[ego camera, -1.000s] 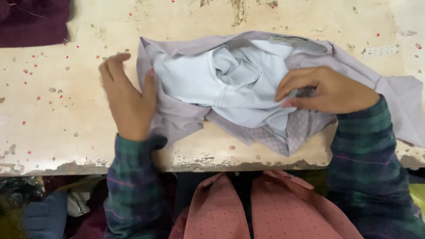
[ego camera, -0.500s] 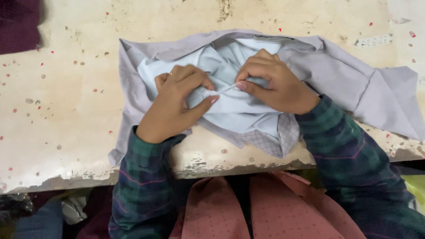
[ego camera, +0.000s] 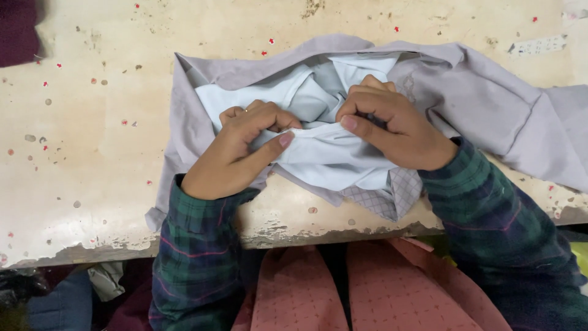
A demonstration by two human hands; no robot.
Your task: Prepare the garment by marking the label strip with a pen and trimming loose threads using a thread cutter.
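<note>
A pale lilac garment (ego camera: 490,104) with a light blue-white lining (ego camera: 331,162) lies bunched on a worn cream worktable (ego camera: 92,122). My left hand (ego camera: 236,150) and my right hand (ego camera: 392,125) sit side by side on the middle of the garment. Both pinch a fold of the light lining between thumb and fingers. A checked patch of the garment (ego camera: 392,196) hangs over the table's front edge. My sleeves are dark green plaid.
A dark purple cloth (ego camera: 18,30) lies at the table's far left corner. The tabletop is chipped and speckled with small red dots. Pink fabric (ego camera: 331,288) covers my lap below the edge. More cloth is piled under the table at lower left (ego camera: 55,300).
My left hand has moved from the garment's left edge onto its middle. My right hand has shifted left to meet it. Both have closed on the lining fold.
</note>
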